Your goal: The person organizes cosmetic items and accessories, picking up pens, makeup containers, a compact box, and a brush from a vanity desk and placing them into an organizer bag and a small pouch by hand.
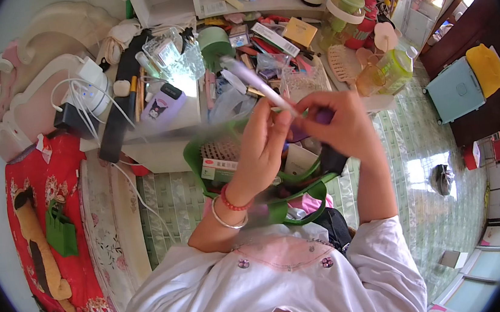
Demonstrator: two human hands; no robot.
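Note:
Between my two hands is a slim white-and-lilac stick (262, 86), tilted up to the left and blurred, so its kind is unclear. My left hand (260, 149) pinches close to its lower end with thumb and fingers. Curled fingers of my right hand (339, 123) close on that same end. Something purple (308, 127) shows under the right fingers, partly hidden by them. Below both hands is a green basket (194, 157) with a white-and-green box (219, 166) and a pale box (299, 160) inside.
A cluttered white desk (158, 153) lies ahead, with a purple bottle-shaped thing (163, 102), a green tape roll (214, 43), a yellow box (299, 31) and a hairbrush (343, 64). White cables (138, 189) hang off its left. A light-blue suitcase (455, 89) stands right.

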